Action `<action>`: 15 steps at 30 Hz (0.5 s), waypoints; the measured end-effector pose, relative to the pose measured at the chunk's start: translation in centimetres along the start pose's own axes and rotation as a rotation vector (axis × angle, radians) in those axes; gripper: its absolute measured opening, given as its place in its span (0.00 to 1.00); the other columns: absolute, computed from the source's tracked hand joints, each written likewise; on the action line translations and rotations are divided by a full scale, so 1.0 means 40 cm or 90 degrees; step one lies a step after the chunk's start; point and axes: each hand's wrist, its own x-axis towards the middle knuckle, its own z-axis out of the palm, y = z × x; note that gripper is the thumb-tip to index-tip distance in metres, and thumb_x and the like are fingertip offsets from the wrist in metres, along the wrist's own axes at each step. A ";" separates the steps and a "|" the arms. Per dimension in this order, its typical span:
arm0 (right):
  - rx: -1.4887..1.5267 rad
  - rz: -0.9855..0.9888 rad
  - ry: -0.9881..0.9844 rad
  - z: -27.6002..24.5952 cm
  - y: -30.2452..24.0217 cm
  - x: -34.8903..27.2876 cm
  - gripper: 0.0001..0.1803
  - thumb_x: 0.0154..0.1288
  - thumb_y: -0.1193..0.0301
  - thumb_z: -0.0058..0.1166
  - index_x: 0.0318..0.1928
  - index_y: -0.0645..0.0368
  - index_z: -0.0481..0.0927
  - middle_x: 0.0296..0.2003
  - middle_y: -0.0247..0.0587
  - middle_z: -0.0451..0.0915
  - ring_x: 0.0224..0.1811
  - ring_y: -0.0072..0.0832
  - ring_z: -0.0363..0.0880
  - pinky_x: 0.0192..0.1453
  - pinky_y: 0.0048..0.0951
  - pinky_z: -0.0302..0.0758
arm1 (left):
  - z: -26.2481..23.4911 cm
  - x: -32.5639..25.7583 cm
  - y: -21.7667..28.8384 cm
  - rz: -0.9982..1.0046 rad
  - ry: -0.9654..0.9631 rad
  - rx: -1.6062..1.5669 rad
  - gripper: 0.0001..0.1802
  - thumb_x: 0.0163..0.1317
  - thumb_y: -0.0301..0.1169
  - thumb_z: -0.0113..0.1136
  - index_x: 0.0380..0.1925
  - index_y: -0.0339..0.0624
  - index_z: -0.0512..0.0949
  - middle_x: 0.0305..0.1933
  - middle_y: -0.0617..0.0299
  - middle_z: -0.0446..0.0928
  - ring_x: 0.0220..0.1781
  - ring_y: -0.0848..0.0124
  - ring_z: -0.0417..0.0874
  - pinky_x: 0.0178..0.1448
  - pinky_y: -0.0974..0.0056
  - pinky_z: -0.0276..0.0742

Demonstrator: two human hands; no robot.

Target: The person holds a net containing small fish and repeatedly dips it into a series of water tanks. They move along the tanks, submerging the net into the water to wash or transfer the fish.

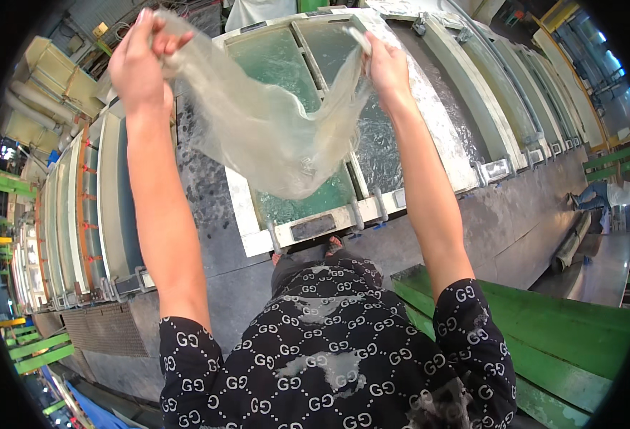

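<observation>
Green beams [39,354]: low at far left, beside a brown floor grating [104,332].
Left tank row [114,207]: long troughs side by side; an orange rail [83,214] with red fittings runs along one.
Left hand [143,64]: raised, fingers bent, clamped on the sheet's upper left end.
Translucent sheet [279,136]: whitish, slung between both hands, sagging over the tank; film or mesh, and any contact with the water, cannot be told.
Tank [243,214]: white rim, greenish water; the sheet obstructs part of the water and the divider bar [307,57].
Right hand [388,68]: raised, well apart from the left, clamped on the sheet's gathered right end.
Right forearm [429,186]: crosses before the tank's right rim.
Right tank row [469,86]: further troughs, receding.
Green bench [529,322]: just beside the right sleeve [476,336].
Co-worker [601,194]: far right, well apart, pale headgear.
</observation>
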 end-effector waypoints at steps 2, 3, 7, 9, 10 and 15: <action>0.076 -0.043 -0.039 0.023 -0.043 0.013 0.20 0.67 0.57 0.49 0.28 0.61 0.78 0.22 0.28 0.72 0.23 0.15 0.65 0.29 0.21 0.61 | -0.047 -0.025 -0.054 -0.046 0.040 0.066 0.16 0.66 0.35 0.52 0.26 0.33 0.73 0.17 0.68 0.62 0.20 0.78 0.65 0.39 0.60 0.81; 0.121 -0.085 -0.062 0.051 -0.076 0.023 0.20 0.67 0.57 0.49 0.28 0.61 0.78 0.23 0.28 0.72 0.23 0.15 0.64 0.29 0.21 0.62 | -0.082 -0.043 -0.087 -0.090 0.056 0.112 0.16 0.66 0.35 0.52 0.26 0.33 0.73 0.17 0.68 0.62 0.20 0.78 0.65 0.39 0.60 0.81; 0.072 -0.233 -0.161 0.106 -0.158 0.018 0.21 0.69 0.59 0.43 0.20 0.57 0.71 0.16 0.28 0.66 0.18 0.18 0.62 0.23 0.25 0.59 | -0.132 -0.094 -0.135 -0.174 0.146 0.176 0.16 0.66 0.35 0.53 0.25 0.33 0.72 0.16 0.68 0.62 0.19 0.78 0.64 0.37 0.61 0.81; 0.059 -0.151 -0.102 0.112 -0.103 0.000 0.21 0.68 0.59 0.45 0.22 0.61 0.73 0.17 0.27 0.66 0.19 0.16 0.61 0.25 0.25 0.59 | -0.092 -0.065 -0.095 -0.115 0.107 0.127 0.16 0.66 0.35 0.54 0.25 0.33 0.72 0.16 0.68 0.62 0.19 0.78 0.64 0.37 0.62 0.81; 0.051 -0.112 -0.067 0.098 -0.033 0.001 0.20 0.67 0.57 0.48 0.25 0.61 0.76 0.19 0.26 0.67 0.20 0.15 0.61 0.26 0.23 0.59 | -0.042 -0.049 -0.066 -0.087 0.087 0.090 0.16 0.66 0.35 0.53 0.25 0.33 0.72 0.16 0.68 0.62 0.19 0.78 0.64 0.37 0.62 0.81; 0.022 -0.215 -0.054 0.061 -0.060 0.043 0.21 0.69 0.60 0.44 0.22 0.61 0.73 0.16 0.27 0.65 0.19 0.18 0.61 0.25 0.26 0.59 | -0.035 -0.044 -0.093 -0.078 0.076 0.112 0.15 0.66 0.35 0.53 0.25 0.33 0.72 0.17 0.68 0.62 0.19 0.78 0.64 0.38 0.61 0.81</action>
